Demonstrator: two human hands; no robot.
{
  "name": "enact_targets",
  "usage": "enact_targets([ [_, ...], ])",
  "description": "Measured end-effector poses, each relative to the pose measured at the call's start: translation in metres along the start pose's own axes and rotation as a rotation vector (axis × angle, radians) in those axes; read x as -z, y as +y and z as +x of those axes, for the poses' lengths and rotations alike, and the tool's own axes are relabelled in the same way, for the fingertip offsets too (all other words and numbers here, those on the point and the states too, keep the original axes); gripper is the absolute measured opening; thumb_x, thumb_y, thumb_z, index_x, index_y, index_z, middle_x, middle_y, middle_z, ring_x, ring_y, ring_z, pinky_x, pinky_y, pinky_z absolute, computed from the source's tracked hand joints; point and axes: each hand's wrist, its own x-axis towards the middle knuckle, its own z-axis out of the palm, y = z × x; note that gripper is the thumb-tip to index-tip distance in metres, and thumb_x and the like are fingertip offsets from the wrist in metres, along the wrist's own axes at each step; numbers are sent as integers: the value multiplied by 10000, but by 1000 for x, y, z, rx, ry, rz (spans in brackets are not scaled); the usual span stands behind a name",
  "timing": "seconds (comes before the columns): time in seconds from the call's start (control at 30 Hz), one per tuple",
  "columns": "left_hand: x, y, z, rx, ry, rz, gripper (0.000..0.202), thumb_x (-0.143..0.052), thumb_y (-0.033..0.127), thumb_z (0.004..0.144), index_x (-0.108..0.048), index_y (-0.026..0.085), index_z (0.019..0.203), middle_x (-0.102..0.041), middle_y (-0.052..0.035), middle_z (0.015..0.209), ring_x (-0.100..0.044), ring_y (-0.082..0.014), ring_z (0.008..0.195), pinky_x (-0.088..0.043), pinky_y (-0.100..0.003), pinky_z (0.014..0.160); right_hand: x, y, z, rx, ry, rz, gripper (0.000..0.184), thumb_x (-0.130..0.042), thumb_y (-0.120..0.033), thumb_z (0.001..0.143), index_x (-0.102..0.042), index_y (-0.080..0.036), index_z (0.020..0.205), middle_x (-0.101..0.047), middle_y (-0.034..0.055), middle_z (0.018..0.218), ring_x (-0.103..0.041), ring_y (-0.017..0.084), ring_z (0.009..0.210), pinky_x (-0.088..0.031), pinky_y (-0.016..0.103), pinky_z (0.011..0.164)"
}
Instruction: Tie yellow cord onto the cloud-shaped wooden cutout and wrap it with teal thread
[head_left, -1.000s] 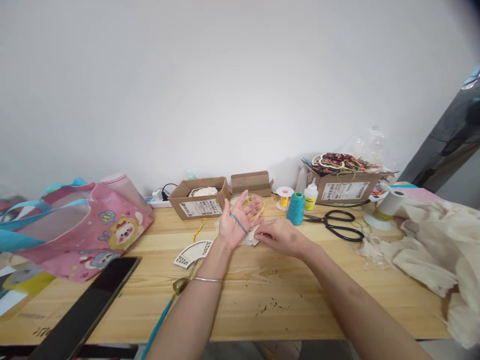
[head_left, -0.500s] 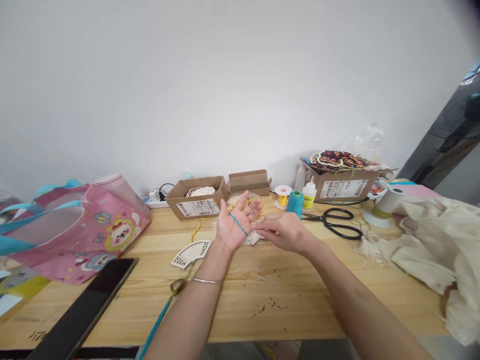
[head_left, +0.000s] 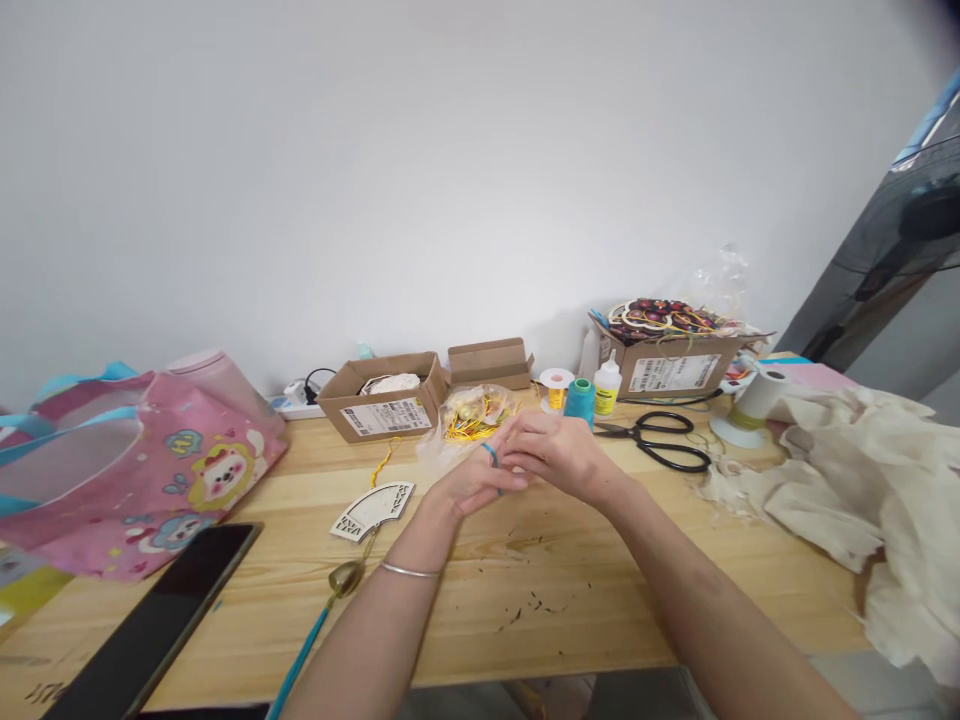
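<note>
My left hand point(head_left: 476, 480) is held over the middle of the table, a strand of turquoise thread point(head_left: 491, 455) wound around it. Its thumb is stretched out, and the ends of its fingers are partly covered by my right hand point(head_left: 559, 455). The right hand's fingers are bent and pinched together against the left fingers; the thread end between them is hidden. Beside my left forearm lies a pale fan-shaped pendant point(head_left: 373, 511) with a yellow cord, a brass-coloured bell point(head_left: 346, 578) and a turquoise tassel point(head_left: 301, 655). A cone of turquoise thread point(head_left: 580, 403) stands behind my right hand.
Black-handled scissors point(head_left: 667, 442), a glue bottle point(head_left: 607, 386) and a yellow thread spool point(head_left: 556, 390) sit behind. Cardboard boxes point(head_left: 386, 415) line the wall. A pink bag point(head_left: 172, 450) and phone point(head_left: 161, 620) lie left; beige cloth point(head_left: 825, 500) is right.
My left hand has turned from palm up to thumb side up. My right hand has moved up and over its fingers. The plastic bag of yellow cords behind is more visible.
</note>
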Motion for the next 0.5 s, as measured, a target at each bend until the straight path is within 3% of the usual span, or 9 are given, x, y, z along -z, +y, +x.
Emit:
enact_targets([
  [0.1, -1, -6, 2, 18, 35, 81, 390, -650, -12, 535, -629, 163, 882, -644, -27, 815, -572, -146, 817, -405, -265, 773, 0, -1, 0, 5, -1, -12, 214, -476, -300, 813, -666, -216, 765, -613, 24, 750, -532, 110, 690, -357, 208, 573],
  [0.23, -2, -12, 5, 67, 71, 53, 147, -620, 48, 583, -644, 127, 705, -647, -45, 746, -570, -174, 807, -398, -328, 795, -1, 0, 0, 8, 7, -40, 252, -447, -310, 824, -663, -217, 735, -591, 17, 680, -510, 105, 626, -331, 214, 526],
  [0.4, -8, -11, 5, 158, -25, 14, 187, -512, 47, 613, -639, 131, 722, -628, -50, 771, -541, -184, 802, -402, -337, 721, -1, 5, 0, -13, 59, -52, 208, -498, -305, 796, -659, -206, 709, -584, 7, 653, -505, 92, 607, -306, 203, 506],
  [0.5, -10, -8, 5, 233, -106, 85, 175, -457, 63, 583, -611, 93, 660, -590, -61, 655, -504, -137, 588, -354, -269, 529, 0, 7, 0, -35, 74, -35, 182, -530, -293, 778, -657, -193, 696, -584, 4, 641, -506, 84, 596, -297, 192, 492],
])
